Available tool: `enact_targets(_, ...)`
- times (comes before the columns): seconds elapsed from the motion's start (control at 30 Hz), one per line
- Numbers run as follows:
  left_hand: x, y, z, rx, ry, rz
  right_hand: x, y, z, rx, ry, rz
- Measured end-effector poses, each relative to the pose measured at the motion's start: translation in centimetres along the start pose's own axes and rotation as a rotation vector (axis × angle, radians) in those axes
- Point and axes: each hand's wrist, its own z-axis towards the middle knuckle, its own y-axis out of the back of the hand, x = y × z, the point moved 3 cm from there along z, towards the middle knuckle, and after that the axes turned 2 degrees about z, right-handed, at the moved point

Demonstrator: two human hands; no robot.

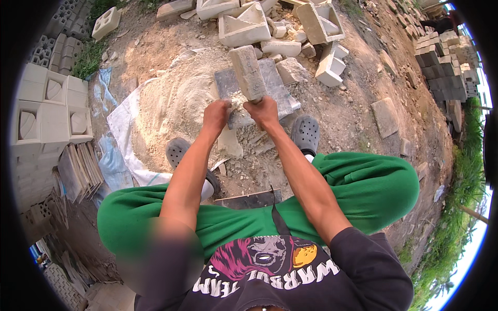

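My right hand (263,112) is closed at the lower end of a long, dusty rectangular block (247,71), which is raised and tilted over the work spot. Whether the block has a handle is hidden by my fingers. Close by, my left hand (216,114) is closed beside pale crumbled bits; what its fingers hold, if anything, I cannot make out. Beneath both hands lies a dark grey flat plate (280,92) strewn with chips. A heap of pale crushed rubble (174,106) spreads to the left on a white sheet (124,115).
Broken pale blocks (245,25) are piled ahead. My feet in grey clogs (305,136) flank the plate. Stacked cream blocks (52,103) and leaning boards (82,170) stand at left. A grey block stack (441,67) rises at far right, and a flat slab (384,117) lies nearer.
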Motion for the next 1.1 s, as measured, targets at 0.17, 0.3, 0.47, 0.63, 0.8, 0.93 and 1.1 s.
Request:
enact_targets(0.17, -1.7, 0.2, 0.6, -0.033, -0.036, -0.041, -7.1, -2.5, 0.7, -0.082, 0.062, 0.219)
enact_targets(0.3, -1.1, 0.5, 0.3, 0.005, -0.019, -0.013, -6.3, -2.1, 0.5, 0.075, -0.231, -0.176)
enact_targets(0.47, -0.1, -0.1, 0.0, -0.05, -0.032, -0.016, -1.9, 0.0, 0.5, -0.018, -0.1, -0.132)
enact_targets(0.63, -0.5, 0.1, 0.0, -0.048, -0.048, -0.06, -0.8, -0.2, 0.6, -0.187, 0.151, -0.06)
enact_targets(0.8, -1.6, 0.5, 0.3, -0.03, -0.045, -0.028, -6.8, -2.3, 0.2, -0.023, -0.181, -0.216)
enact_targets(0.93, -1.3, 0.2, 0.6, 0.025, 0.006, 0.003, -4.8, -1.0, 1.2, -0.013, -0.209, -0.185)
enact_targets(1.1, -0.7, -0.1, 0.0, -0.015, 0.015, 0.014, -1.4, 0.4, 0.8, -0.157, 0.118, -0.051)
